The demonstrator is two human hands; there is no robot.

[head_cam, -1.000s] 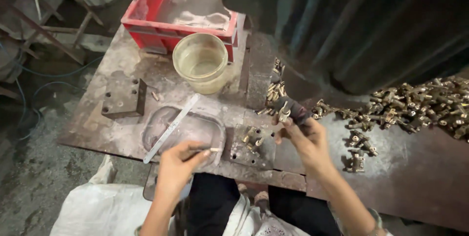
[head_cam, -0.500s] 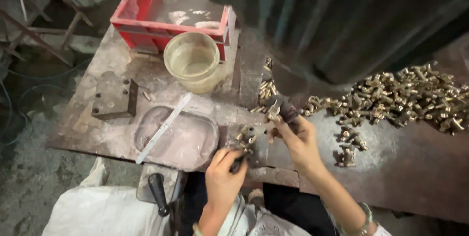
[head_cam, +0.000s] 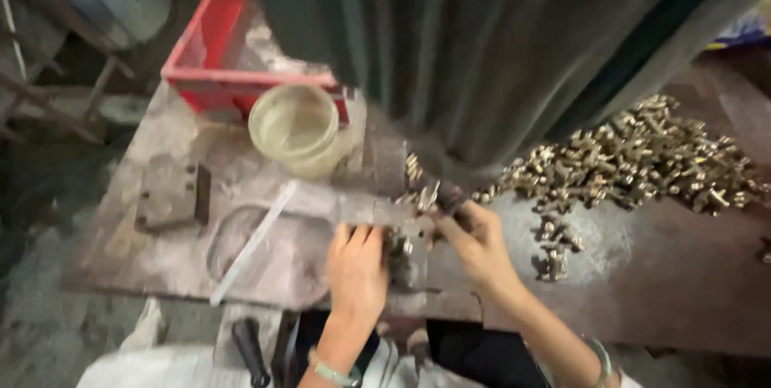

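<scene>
From the head camera, the left hand (head_cam: 356, 269) lay palm-down on the metal bench (head_cam: 161, 251), its fingers stretched forward so that the tips touched a small cluster of brass fittings (head_cam: 399, 245) just ahead and to its right. Its grip looked flat and loosely spread rather than pinching, though the blur kept me from being sure. The right hand (head_cam: 480, 245) sat just across that cluster, and its grip was pressed together on a small metal piece (head_cam: 430, 194) held up beyond its fingertips; whether thumb and forefinger fully met I could not tell. The cluster lay between the two grips, touching both, with no clear long axis to be read. The left fingertips were the nearer to it.

Well to the right of the right grip spread a large pile of brass fittings (head_cam: 642, 159). Beyond the left grip stood a pale plastic tub (head_cam: 295, 127), with a red crate (head_cam: 233, 59) behind it. Left of the left grip a long pale strip (head_cam: 253, 243) lay slantwise, and a dark steel block (head_cam: 170, 194) sat farther out. A dark machine body (head_cam: 514, 42) hid the bench's rear; motion blur softened everything.
</scene>
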